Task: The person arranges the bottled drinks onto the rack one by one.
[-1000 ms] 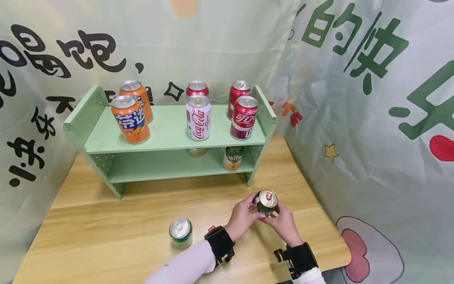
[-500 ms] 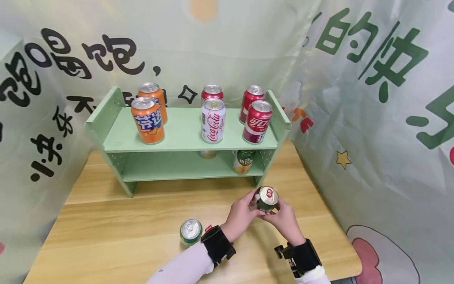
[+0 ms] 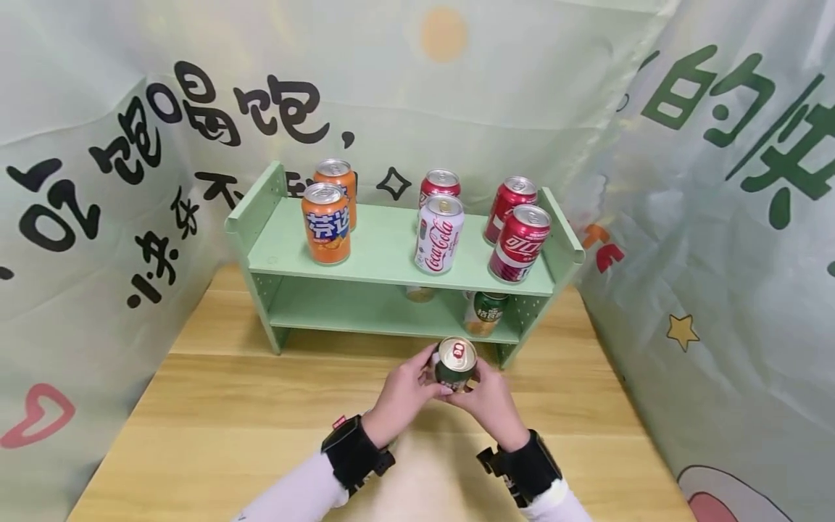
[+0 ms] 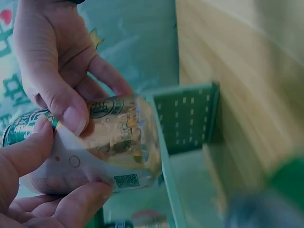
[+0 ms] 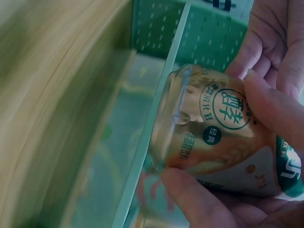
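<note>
Both hands hold one green, white and gold drink can over the table, in front of the shelf. My left hand grips its left side and my right hand its right side; the thumbs lie on the near side. The can's gold body, with a small printed code, shows between the fingers in the left wrist view. From the right wrist, a round green emblem is visible on the gold can, with right-hand fingers curled under it.
A green two-level shelf stands behind the hands. On top are orange cans, a white cola can and red cans. The lower level has a green-gold can and a partly hidden can. Fabric walls surround the wooden table.
The head view has turned left. Both hands, still holding the can, have moved left relative to the shelf. The green-rimmed can standing on the table is now out of sight in the head view.
</note>
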`<state>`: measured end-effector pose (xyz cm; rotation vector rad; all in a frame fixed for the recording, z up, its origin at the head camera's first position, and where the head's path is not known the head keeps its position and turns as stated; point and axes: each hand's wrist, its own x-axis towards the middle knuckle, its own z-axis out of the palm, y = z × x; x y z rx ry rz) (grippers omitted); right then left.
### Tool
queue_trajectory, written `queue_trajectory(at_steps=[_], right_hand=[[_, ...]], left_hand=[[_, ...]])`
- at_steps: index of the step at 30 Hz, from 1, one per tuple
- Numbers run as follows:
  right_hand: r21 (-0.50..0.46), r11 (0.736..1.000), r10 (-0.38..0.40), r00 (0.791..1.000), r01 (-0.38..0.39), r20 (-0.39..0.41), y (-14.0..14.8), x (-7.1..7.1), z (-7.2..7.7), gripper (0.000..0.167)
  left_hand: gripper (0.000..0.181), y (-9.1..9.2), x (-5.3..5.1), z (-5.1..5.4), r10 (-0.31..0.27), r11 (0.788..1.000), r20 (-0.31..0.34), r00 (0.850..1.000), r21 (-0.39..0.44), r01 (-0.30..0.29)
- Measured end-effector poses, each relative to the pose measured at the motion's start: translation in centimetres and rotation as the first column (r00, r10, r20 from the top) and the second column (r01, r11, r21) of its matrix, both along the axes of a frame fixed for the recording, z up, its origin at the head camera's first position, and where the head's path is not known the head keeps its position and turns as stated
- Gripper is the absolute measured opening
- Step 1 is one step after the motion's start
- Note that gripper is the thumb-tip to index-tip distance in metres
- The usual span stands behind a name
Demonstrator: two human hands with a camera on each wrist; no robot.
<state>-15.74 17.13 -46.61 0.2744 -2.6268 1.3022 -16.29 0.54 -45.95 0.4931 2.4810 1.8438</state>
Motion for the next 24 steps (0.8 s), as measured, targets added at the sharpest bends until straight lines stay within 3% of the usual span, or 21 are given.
queue_trajectory(at_steps=[6,12,17,24], right_hand=[[0.030,0.998,0.052,0.999,-0.052,0.015,-2.8,-0.4,0.4,0.063],[0.023,0.998,0.061,0.998,-0.062,0.022,-3.9,-0.6,1.0,0.063],[0.038,0.998,0.057,0.998,-0.057,0.001,-3.8,-1.2,1.3,0.064],[0.116,0.993,0.043,0.999,-0.040,-0.025,-3.9,-3.0,1.3,0.057]], left_hand=[[0.070,-2.9,0.3,0.3,0.034,0.999,0.031,0.999,0.034,-0.035],[0.072,-4.0,0.3,0.6,0.057,0.998,0.004,0.998,-0.008,-0.057],[0.071,-3.9,-0.5,0.8,0.034,0.999,-0.018,0.999,-0.014,-0.034],[0.072,-4.0,-2.4,0.2,0.036,0.997,-0.051,0.998,-0.062,-0.039]])
